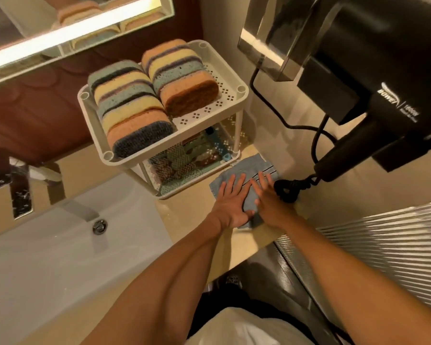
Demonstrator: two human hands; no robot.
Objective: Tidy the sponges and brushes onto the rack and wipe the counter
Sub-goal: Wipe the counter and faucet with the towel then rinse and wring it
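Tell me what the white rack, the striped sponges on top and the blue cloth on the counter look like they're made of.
Rack: looks like moulded white plastic, matte, with punched hole patterns in the shelf.
Sponges: soft porous foam in pastel layers, each with a darker, coarser scouring face.
Cloth: thin woven fabric, probably cotton, creased and lying limp, with dark stripes.

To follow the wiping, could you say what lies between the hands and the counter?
A blue cloth, flat under left hand and right hand, in the head view.
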